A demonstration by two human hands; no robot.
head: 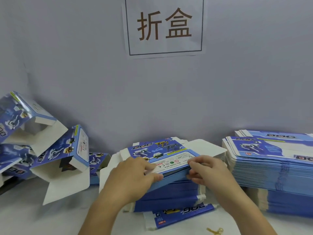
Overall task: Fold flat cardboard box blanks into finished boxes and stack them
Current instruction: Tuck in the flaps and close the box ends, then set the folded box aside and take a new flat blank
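Note:
A stack of flat blue box blanks (171,192) printed with robot dogs lies in front of me on the white table. The top blank (160,152) is lifted slightly at its near edge. My left hand (133,175) grips that near edge, thumb under and fingers on the white label panel. My right hand (206,170) pinches the same edge further right, fingers curled round it. Folded open-ended boxes (55,150) lie heaped at the left.
A tall stack of more flat blanks (274,167) fills the right side. A paper sign (164,26) hangs on the grey wall behind. Yellow rubber bands (215,231) lie on the table near the front edge. One loose blank (179,216) sticks out under the middle stack.

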